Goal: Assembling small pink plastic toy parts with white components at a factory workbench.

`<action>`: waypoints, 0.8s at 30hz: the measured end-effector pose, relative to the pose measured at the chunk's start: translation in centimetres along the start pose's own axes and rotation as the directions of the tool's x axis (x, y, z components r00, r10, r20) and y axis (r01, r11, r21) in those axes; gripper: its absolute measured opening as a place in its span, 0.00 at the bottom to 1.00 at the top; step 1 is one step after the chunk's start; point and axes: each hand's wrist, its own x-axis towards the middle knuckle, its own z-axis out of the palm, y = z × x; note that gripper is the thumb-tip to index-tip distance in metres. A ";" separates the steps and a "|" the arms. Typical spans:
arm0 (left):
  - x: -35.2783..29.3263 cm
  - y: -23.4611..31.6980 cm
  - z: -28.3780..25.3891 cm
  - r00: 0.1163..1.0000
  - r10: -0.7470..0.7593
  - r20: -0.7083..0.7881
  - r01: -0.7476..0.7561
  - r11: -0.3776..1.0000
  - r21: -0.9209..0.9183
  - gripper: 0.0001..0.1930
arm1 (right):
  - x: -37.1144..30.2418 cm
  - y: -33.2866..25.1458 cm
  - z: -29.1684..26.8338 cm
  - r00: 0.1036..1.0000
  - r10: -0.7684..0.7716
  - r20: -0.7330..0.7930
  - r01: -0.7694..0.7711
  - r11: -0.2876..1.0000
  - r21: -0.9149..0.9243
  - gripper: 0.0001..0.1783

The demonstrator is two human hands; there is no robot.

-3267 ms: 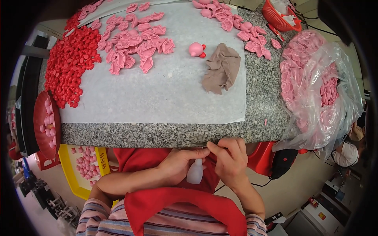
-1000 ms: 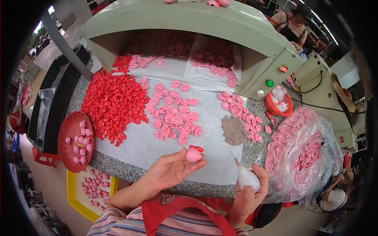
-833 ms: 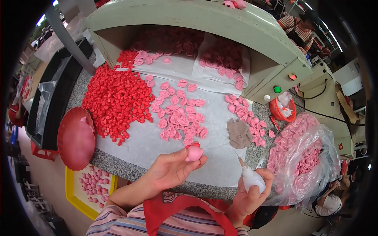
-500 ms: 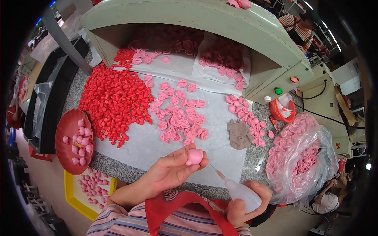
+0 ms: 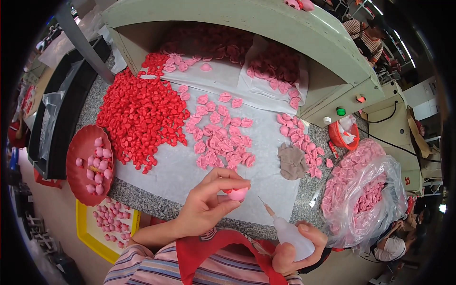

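Between the thumb and fingers of my left hand [image 5: 206, 202] is a small round pink piece [image 5: 238, 194], with a bit of red showing at its upper left. My right hand [image 5: 299, 251] is wrapped around a translucent white squeeze bottle [image 5: 290, 237] with a thin needle tip. That tip points up and left toward the pink piece, a short gap away from it. Beyond my left hand, loose pink folded pieces [image 5: 221, 137] lie on white paper [image 5: 166, 180]. A large heap of small red pieces [image 5: 137, 118] is to their left.
A pale green metal housing [image 5: 228, 23] arches over the back. At left are a red scalloped dish [image 5: 78, 183] of pink balls, a yellow tray [image 5: 85, 232] and a black bin [image 5: 38, 152]. A grey cloth [image 5: 292, 161], an orange basket [image 5: 337, 137] and a plastic bag [image 5: 375, 204] stand right.
My left hand has turned the pink piece, so its red part now shows. The needle tip, close beside the piece before, is now farther from it. The view has shifted slightly.
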 end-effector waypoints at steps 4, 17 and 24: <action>-0.2 0.6 0.5 0.995 -0.013 -0.100 0.008 0.998 -0.057 0.23 | 1.3 -0.1 0.3 0.984 -0.164 0.071 0.163 0.987 0.016 0.19; -0.2 -0.5 0.8 0.989 0.123 -0.083 -0.124 0.992 -0.012 0.20 | 2.1 -0.1 -0.4 0.906 -0.338 0.255 0.351 0.937 -0.005 0.22; 0.2 -0.6 1.7 0.971 0.206 -0.119 -0.209 0.978 -0.014 0.21 | 2.8 -0.2 -0.8 0.866 -0.416 0.278 0.443 0.896 -0.039 0.22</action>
